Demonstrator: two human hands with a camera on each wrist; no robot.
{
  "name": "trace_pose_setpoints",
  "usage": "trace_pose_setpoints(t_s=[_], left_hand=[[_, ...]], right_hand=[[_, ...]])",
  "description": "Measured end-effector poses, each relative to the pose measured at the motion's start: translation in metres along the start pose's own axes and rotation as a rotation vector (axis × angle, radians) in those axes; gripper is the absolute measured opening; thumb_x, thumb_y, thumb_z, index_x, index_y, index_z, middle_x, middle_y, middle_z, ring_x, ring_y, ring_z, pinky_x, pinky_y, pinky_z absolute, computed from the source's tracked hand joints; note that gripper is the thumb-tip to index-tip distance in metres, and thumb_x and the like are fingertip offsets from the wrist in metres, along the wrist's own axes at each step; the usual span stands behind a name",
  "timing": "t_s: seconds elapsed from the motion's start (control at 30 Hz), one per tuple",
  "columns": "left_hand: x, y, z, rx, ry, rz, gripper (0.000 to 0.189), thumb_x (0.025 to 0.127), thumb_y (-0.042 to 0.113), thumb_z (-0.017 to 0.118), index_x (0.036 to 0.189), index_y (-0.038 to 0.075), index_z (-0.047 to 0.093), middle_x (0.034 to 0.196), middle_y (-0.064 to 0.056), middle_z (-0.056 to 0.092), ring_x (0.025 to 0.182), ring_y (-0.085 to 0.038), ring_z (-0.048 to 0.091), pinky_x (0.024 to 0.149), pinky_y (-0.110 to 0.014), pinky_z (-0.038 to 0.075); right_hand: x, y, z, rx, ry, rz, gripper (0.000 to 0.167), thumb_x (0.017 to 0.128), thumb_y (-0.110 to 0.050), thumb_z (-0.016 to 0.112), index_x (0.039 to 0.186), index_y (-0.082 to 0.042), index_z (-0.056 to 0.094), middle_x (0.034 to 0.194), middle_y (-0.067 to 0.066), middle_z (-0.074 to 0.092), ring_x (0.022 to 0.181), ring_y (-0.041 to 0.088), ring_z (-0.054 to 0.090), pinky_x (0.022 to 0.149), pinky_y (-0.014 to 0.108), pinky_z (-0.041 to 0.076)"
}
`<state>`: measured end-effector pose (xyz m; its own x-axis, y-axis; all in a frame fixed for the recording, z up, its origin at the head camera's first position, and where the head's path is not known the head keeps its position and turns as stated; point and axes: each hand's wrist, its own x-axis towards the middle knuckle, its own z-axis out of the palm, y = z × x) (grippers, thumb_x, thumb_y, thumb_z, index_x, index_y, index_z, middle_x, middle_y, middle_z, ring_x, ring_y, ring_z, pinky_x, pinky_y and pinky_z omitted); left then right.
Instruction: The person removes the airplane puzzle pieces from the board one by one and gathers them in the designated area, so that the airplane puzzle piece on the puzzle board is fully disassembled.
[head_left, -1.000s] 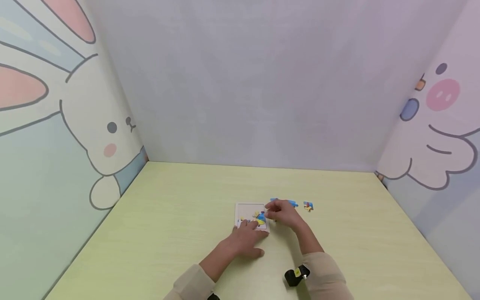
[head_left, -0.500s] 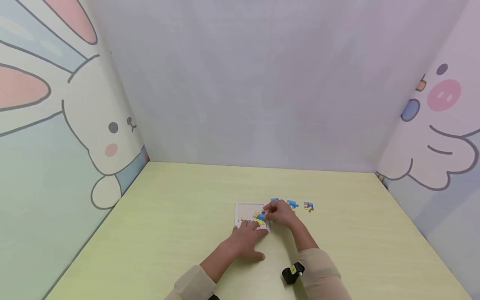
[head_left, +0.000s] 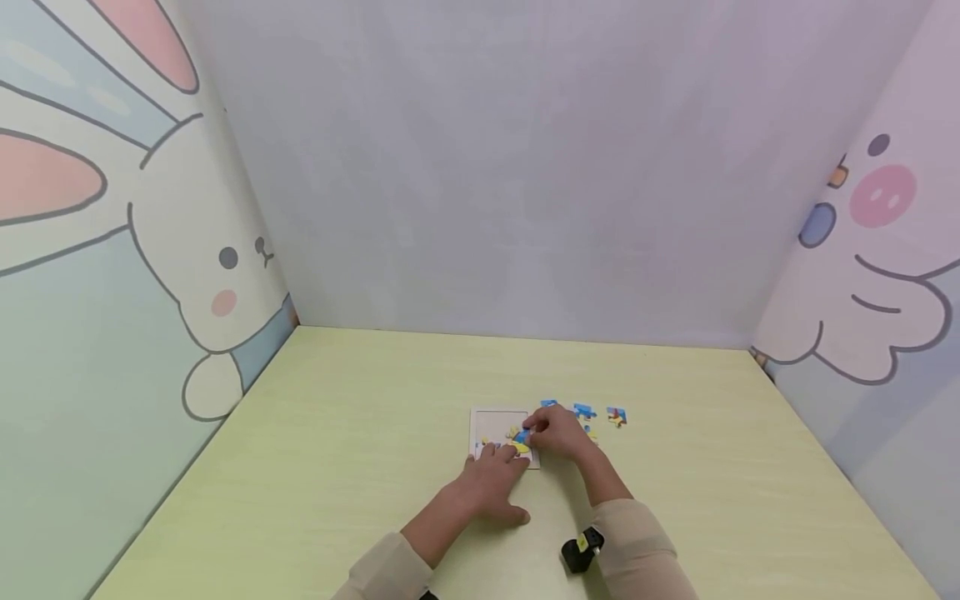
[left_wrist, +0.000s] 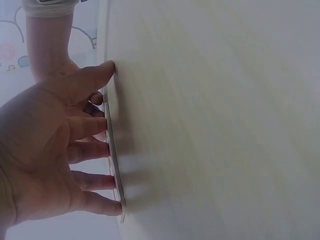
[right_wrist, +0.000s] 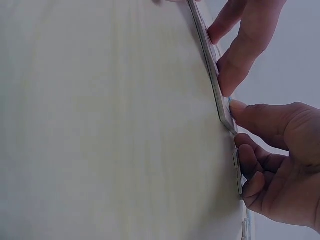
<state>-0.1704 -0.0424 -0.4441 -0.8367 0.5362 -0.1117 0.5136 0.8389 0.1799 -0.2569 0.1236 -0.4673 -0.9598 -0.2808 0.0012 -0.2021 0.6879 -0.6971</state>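
Note:
A small white-rimmed puzzle tray (head_left: 473, 429) lies on the table, and several pieces fill part of its lower side. My left hand (head_left: 491, 485) rests on its near edge with fingers spread, the fingertips pressing on the tray in the left wrist view. At the tray's right side, my right hand (head_left: 562, 432) has thumb and index finger brought together on a blue puzzle piece (head_left: 522, 436). The fingers largely hide this piece. In the right wrist view the right thumb (right_wrist: 260, 120) touches down by the tray corner, the other fingers curled beneath it.
Loose puzzle pieces lie right of the tray: a blue one (head_left: 584, 411), one with red and yellow (head_left: 617, 416), another blue one (head_left: 550, 403) behind the right hand, and a partly covered yellow one (head_left: 591, 433). A black wrist camera (head_left: 582, 550) sits at the right sleeve.
The right hand has shifted slightly left and nearer over the tray's right edge, uncovering more of the loose pieces behind it. My left hand has stayed on the tray.

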Motion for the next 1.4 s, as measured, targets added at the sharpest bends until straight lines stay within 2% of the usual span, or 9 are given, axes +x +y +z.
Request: trace_pose_setpoints(t_s=[0.33,0.5,0.77,1.07,1.4], left_hand=[[0.0004,0.0008,0.0008,0.010,-0.008,-0.010,0.074,0.073,0.052,0.072,0.133,0.016,0.050,0.132,-0.002,0.045,0.117,-0.029,0.040,0.087,-0.055,0.041],[-0.0003,0.0012,0.0010,0.022,-0.004,0.000,0.074,0.074,0.053,0.071,0.134,0.016,0.050,0.131,-0.002,0.045,0.115,-0.028,0.040,0.085,-0.055,0.042],[-0.0003,0.0007,-0.0003,0.029,-0.011,-0.016,0.075,0.074,0.054,0.071,0.135,0.017,0.049,0.133,-0.002,0.043,0.117,-0.028,0.039,0.086,-0.055,0.041],[0.0042,-0.0007,0.0067,0.031,-0.025,-0.007,0.076,0.075,0.055,0.070,0.136,0.016,0.048,0.134,-0.003,0.042,0.119,-0.031,0.038,0.087,-0.056,0.040],[0.0021,-0.0010,0.0036,0.037,-0.011,-0.009,0.074,0.074,0.054,0.070,0.134,0.017,0.049,0.132,-0.003,0.043,0.117,-0.029,0.039,0.085,-0.055,0.041]], right_hand=[[0.0028,-0.0001,-0.0005,0.087,0.008,0.030,0.013,0.076,0.000,0.072,0.082,-0.008,0.065,0.072,0.002,0.053,0.068,0.017,0.048,0.061,0.030,0.040],[0.0018,0.0000,-0.0011,0.135,0.006,0.002,0.015,0.075,0.006,0.068,0.080,-0.007,0.062,0.070,0.002,0.053,0.065,0.017,0.049,0.060,0.029,0.041],[-0.0009,-0.0032,-0.0045,0.135,-0.008,-0.094,0.014,0.077,0.007,0.066,0.079,-0.005,0.059,0.072,0.001,0.055,0.066,0.016,0.050,0.061,0.029,0.043],[-0.0030,-0.0009,-0.0006,0.153,0.010,-0.040,0.012,0.079,0.005,0.065,0.081,-0.005,0.059,0.072,0.002,0.053,0.067,0.017,0.048,0.059,0.029,0.041],[-0.0035,-0.0021,0.0002,0.166,0.029,-0.049,0.011,0.079,0.007,0.063,0.081,-0.004,0.060,0.071,0.002,0.053,0.065,0.017,0.048,0.058,0.029,0.041]])
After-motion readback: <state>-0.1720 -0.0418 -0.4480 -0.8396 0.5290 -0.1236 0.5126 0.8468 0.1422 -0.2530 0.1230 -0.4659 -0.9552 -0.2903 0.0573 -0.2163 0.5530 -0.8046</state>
